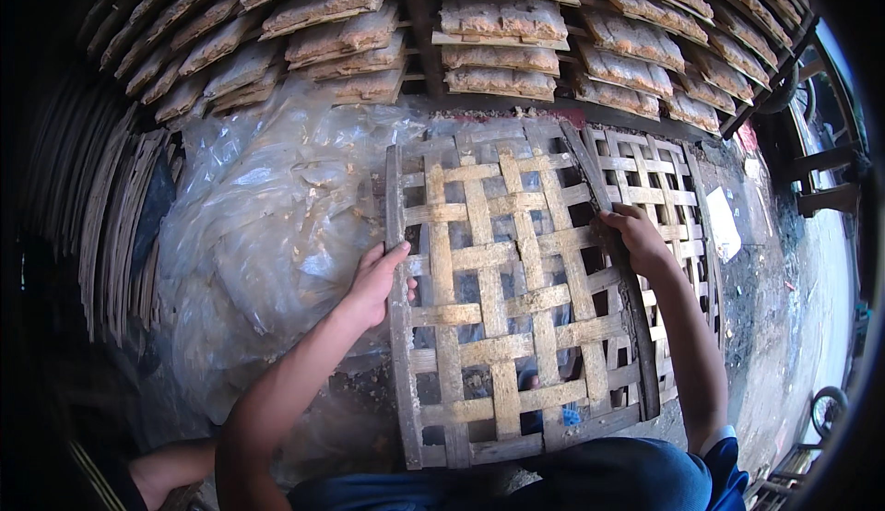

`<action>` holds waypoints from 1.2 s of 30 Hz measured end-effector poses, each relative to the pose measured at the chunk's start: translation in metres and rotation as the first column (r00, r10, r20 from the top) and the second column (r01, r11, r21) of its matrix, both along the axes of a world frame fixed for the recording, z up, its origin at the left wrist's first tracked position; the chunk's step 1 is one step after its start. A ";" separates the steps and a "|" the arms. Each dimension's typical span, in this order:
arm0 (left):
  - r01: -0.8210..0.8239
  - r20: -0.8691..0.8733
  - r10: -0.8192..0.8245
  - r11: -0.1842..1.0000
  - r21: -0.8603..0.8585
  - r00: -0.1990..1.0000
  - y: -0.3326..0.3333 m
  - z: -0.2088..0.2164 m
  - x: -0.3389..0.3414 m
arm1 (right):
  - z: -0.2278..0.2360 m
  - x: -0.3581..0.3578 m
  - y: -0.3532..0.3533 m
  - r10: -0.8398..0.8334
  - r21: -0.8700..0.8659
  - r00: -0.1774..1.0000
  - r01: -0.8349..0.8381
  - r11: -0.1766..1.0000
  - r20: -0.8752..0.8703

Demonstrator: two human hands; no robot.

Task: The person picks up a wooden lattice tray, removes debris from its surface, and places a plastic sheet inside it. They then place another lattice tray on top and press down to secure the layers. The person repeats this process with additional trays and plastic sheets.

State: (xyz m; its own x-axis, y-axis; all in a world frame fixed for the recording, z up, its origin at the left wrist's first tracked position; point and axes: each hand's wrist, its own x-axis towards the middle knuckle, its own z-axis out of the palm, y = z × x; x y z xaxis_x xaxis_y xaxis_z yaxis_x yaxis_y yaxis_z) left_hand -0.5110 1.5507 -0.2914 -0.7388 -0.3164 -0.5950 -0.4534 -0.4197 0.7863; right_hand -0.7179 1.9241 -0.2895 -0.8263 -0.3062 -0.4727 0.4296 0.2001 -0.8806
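Opens at twelve o'clock onto tiered racks of crusty slabs (502, 20), probably spaced apart to let air through. Clamps thumb and fingers of the left hand (373, 285) onto the left rail (400, 345), at nine o'clock of the woven tray (499, 350). Curls fingers of the right hand (636, 239) around the dark rail (638, 336) at two o'clock, hiding the tips. Holds the tray centrally, just above the lap (608, 476), likely by opposite sides for balance. Overlaps a second lattice (690, 199) at three o'clock. Leaves crumpled plastic sheeting (267, 234) at ten o'clock, perhaps as a ground cover.
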 end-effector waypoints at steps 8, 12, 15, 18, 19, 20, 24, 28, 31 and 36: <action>0.120 -0.010 -0.123 0.983 -0.141 0.992 -0.046 -0.046 -0.063 | -0.119 -0.006 -0.029 -0.057 0.176 0.922 0.133 0.975 -0.384; 0.195 0.019 -0.195 0.964 -0.181 0.981 -0.062 -0.062 -0.078 | -0.123 -0.012 -0.039 0.026 0.307 0.852 0.161 0.938 -0.524; 0.233 0.018 -0.235 0.944 -0.233 0.972 -0.074 -0.082 -0.087 | -0.109 -0.008 -0.052 0.107 0.445 0.851 0.159 0.881 -0.515; 0.231 0.018 -0.235 0.937 -0.261 0.972 -0.068 -0.093 -0.104 | -0.110 -0.011 -0.053 0.195 0.532 0.800 0.174 0.829 -0.567; 0.234 0.029 -0.235 0.938 -0.256 0.972 -0.068 -0.099 -0.111 | -0.112 -0.014 -0.052 0.225 0.545 0.772 0.181 0.818 -0.594; 0.237 0.040 -0.235 0.938 -0.252 0.971 -0.067 -0.104 -0.116 | -0.115 -0.016 -0.051 0.244 0.558 0.753 0.191 0.808 -0.611; 0.167 -0.008 -0.181 0.923 -0.347 0.983 -0.081 -0.140 -0.113 | -0.115 -0.026 -0.065 0.280 0.580 0.714 0.213 0.786 -0.642; 0.313 0.176 -0.260 0.727 -0.611 0.949 -0.045 -0.127 -0.122 | -0.125 -0.031 -0.043 0.437 0.726 0.702 0.165 0.668 -0.562; 0.410 0.275 -0.339 0.441 -0.798 0.900 -0.052 -0.119 -0.112 | -0.131 -0.027 -0.044 0.542 0.776 0.648 0.123 0.619 -0.535; 0.355 0.174 -0.364 0.520 -0.777 0.915 -0.058 -0.125 -0.091 | -0.129 -0.014 -0.039 0.493 0.685 0.595 0.139 0.715 -0.635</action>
